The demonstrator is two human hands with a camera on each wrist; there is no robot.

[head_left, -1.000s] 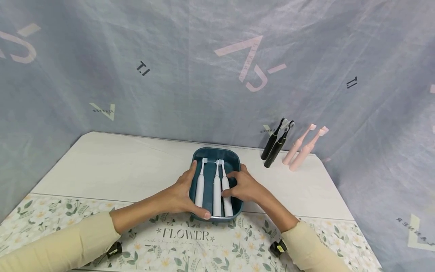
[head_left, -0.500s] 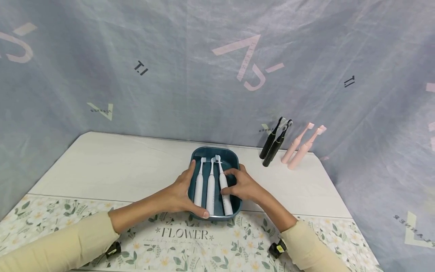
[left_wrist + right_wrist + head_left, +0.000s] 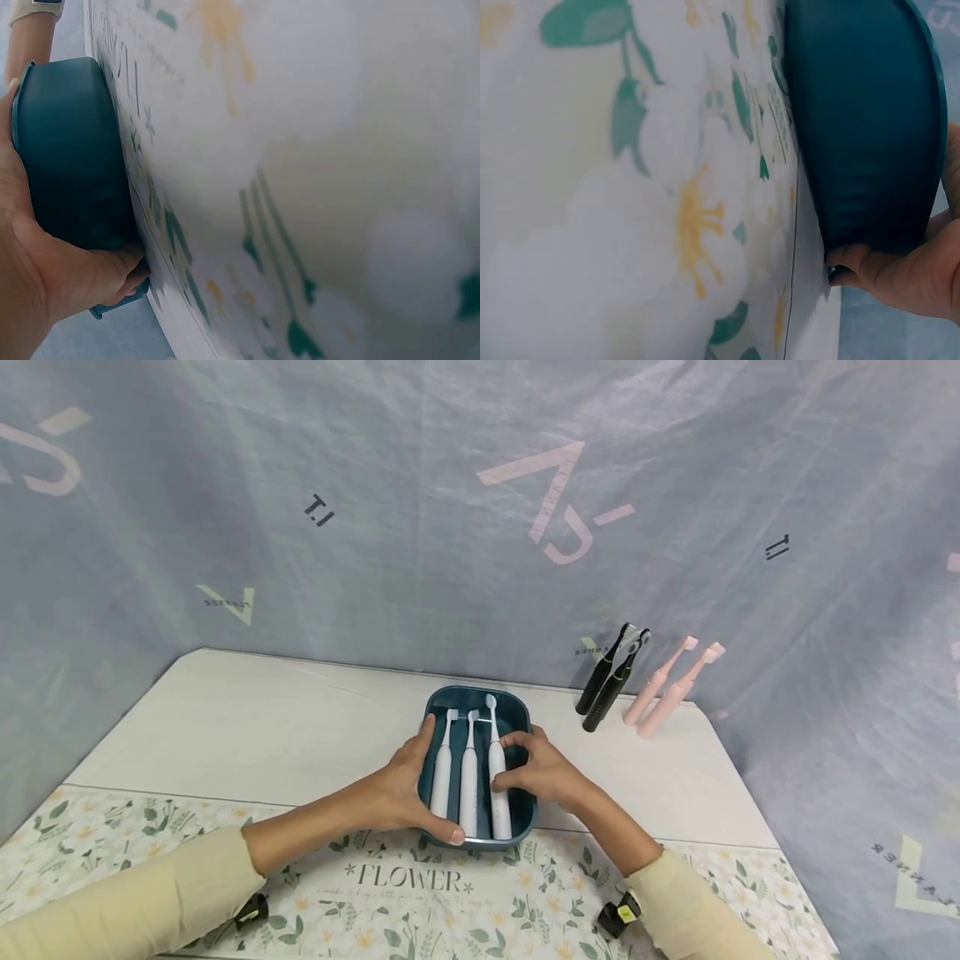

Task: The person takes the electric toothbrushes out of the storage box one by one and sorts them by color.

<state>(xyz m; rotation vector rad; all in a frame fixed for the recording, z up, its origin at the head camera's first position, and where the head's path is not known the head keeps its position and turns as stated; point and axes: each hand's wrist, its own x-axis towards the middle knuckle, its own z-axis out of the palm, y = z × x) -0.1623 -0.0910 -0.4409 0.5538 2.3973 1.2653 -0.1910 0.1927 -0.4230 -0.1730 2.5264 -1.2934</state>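
Three white electric toothbrushes lie heads-away in a dark teal tray (image 3: 517,717) at the middle of the table: a left one (image 3: 442,781), a middle one (image 3: 468,787) and a right one (image 3: 499,814). My left hand (image 3: 401,789) grips the tray's left side, thumb at the near corner; the left wrist view shows that hand (image 3: 67,277) around the outer wall. My right hand (image 3: 543,770) reaches over the right rim and pinches the right toothbrush between thumb and index finger. In the right wrist view, other fingers of the right hand (image 3: 907,277) touch the tray's outside (image 3: 862,127).
Black electric toothbrushes (image 3: 609,693) stand upright at the back right, with pink ones (image 3: 666,706) beside them. A grey printed cloth (image 3: 360,527) hangs behind the table. A flowered mat (image 3: 360,927) covers the table's front part.
The right toothbrush has shifted toward the tray's right side and now lies nearly straight, apart from the middle one. The middle toothbrush has moved left. My left hand keeps its place.
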